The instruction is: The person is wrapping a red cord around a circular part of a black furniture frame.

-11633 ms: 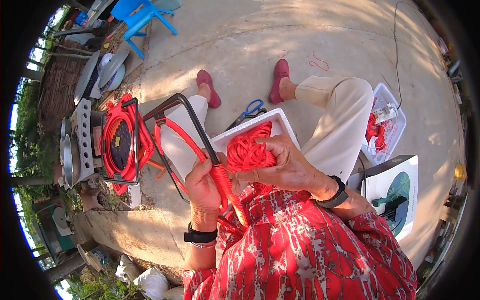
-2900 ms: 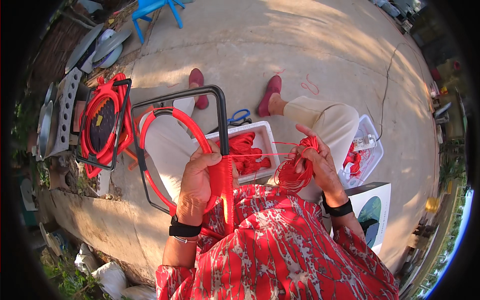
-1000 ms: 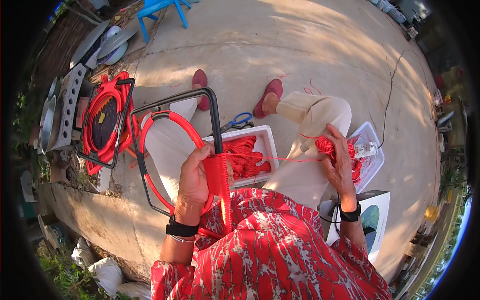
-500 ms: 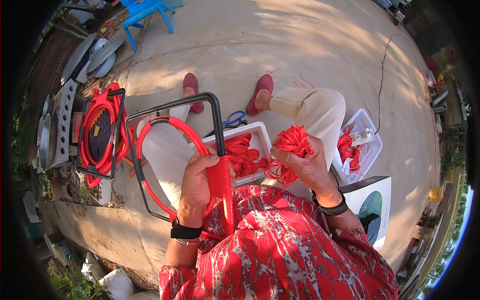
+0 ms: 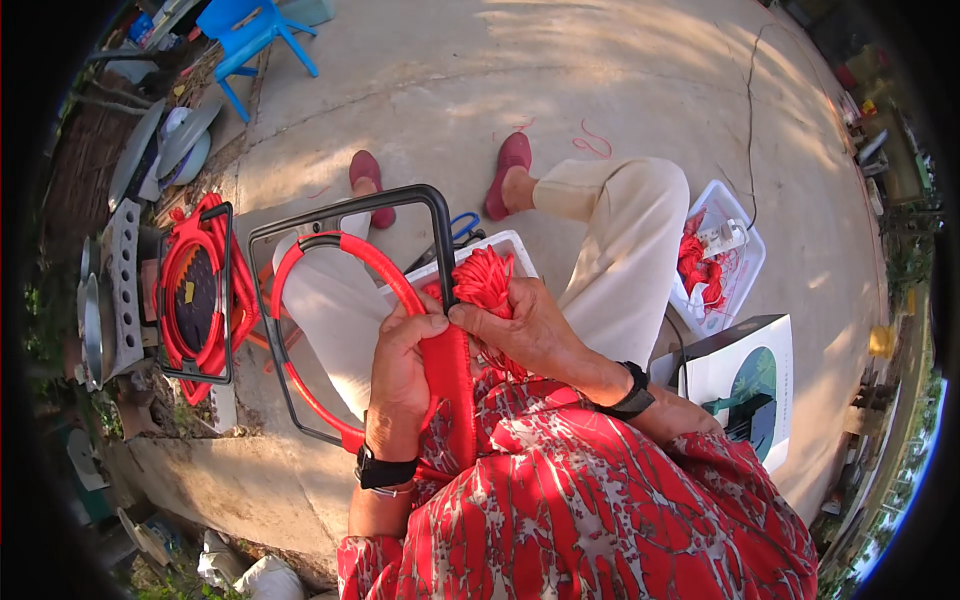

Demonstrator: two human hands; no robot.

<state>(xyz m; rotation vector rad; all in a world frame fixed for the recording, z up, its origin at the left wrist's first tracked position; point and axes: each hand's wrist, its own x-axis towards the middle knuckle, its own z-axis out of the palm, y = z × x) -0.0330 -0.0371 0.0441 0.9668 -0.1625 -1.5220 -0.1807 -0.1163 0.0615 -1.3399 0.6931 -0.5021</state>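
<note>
A black rectangular frame (image 5: 345,210) with a ring inside it leans over my left thigh. Red cord wraps most of the ring and forms a broad red band (image 5: 449,385) along the frame's right side. My left hand (image 5: 403,360) is closed around that wrapped part, thumb against the black bar. My right hand (image 5: 530,330) grips a bundle of red cord (image 5: 484,279) close to the bar, its thumb near my left thumb. Loose strands hang below the right hand. Behind the bundle, a white foam box (image 5: 515,250) is mostly hidden.
Scissors with blue handles (image 5: 465,226) lie beyond the foam box. At right are a white tub (image 5: 752,262) with red cord and a power strip (image 5: 722,238), and a white carton (image 5: 775,400). Another red-wrapped frame (image 5: 200,290) stands at left. A blue chair (image 5: 243,40) is far left.
My right hand has moved left with the red cord bundle, up to the frame's bar beside my left hand. The left hand keeps its hold. The whole view has shifted slightly.
</note>
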